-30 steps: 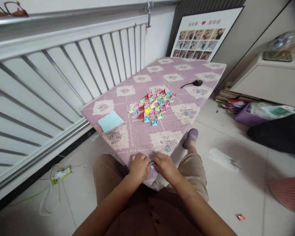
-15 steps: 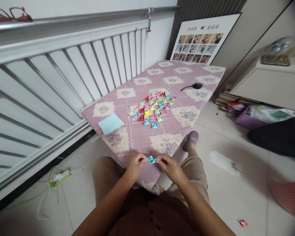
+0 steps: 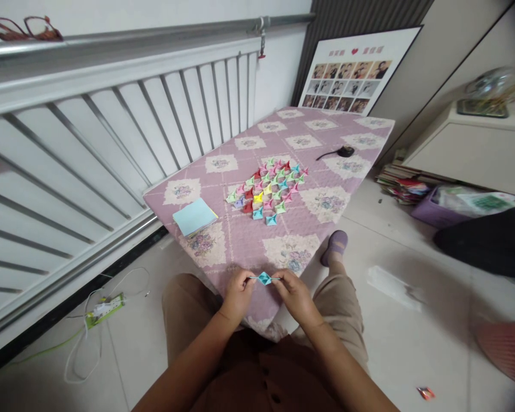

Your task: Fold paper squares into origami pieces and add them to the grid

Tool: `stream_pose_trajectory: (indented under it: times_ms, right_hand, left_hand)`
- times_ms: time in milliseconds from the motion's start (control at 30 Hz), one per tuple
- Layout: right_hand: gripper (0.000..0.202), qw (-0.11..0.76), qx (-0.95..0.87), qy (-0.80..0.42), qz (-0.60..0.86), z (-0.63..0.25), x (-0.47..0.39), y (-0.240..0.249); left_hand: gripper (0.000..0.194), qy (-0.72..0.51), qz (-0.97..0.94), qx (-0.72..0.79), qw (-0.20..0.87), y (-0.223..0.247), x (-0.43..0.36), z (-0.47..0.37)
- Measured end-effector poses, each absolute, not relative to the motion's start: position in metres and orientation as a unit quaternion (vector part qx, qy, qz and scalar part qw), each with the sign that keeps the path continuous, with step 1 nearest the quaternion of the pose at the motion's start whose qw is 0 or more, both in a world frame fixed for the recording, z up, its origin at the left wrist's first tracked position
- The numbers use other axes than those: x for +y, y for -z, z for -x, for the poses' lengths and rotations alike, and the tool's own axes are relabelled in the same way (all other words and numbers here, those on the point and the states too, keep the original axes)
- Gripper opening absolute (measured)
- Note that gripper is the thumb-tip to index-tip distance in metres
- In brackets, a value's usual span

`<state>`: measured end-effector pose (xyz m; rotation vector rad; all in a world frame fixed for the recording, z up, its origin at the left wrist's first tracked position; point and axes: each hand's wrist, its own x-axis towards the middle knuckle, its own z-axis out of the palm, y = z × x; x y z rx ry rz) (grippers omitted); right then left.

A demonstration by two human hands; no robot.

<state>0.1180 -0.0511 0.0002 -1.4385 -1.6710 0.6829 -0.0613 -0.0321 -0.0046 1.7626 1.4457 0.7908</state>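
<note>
While both hands meet over the near corner of the patterned tablecloth (image 3: 246, 240), a small blue folded paper (image 3: 264, 278) sits between them, on the near side of the cluster of folded pieces (image 3: 258, 197) and well apart from it. Its long axis runs from left to right, across the person's front, with a thin point at each end and a wider, diamond-like body in the middle. The left hand (image 3: 239, 292) pinches the left point between thumb and fingertips; the right hand (image 3: 294, 293) pinches the right point in the same way. Neither hand is nearer: the paper's body lies midway, in the gap between the two sets of fingers, so any pull or turn would, I judge, act along that one line. Whether the paper touches the cloth or hangs just above it, I cannot tell.

From the cluster, the stack of paper sheets (image 3: 195, 216) lies to the left and a little nearer the person, pale blue on top. A dark thing with a thin tail (image 3: 346, 151) lies to the cluster's right and farther off, apart from both hands.
</note>
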Motion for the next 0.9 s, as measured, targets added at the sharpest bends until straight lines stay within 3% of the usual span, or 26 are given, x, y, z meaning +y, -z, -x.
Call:
stream_pose_trajectory:
  times_ms: [167,300,500,900]
  right_hand:
    - [0.015,0.294,-0.728,-0.168,0.596,-0.127,-0.05,0.012]
    - [0.024,0.296,-0.74,-0.153,0.585,-0.127,-0.051,0.011]
    - [0.008,0.21,-0.764,-0.126,0.596,-0.106,-0.049,-0.013]
    - [0.024,0.022,-0.762,-0.107,0.639,-0.079,-0.036,-0.034]
  left_hand:
    - [0.016,-0.188,-0.766,0.538,0.298,-0.001,-0.031,0.066]
    - [0.021,-0.143,-0.788,0.538,0.264,-0.002,-0.032,0.067]
    - [0.025,-0.155,-0.79,0.535,0.255,0.001,-0.032,0.067]
    - [0.021,-0.163,-0.791,0.541,0.234,0.006,-0.03,0.067]
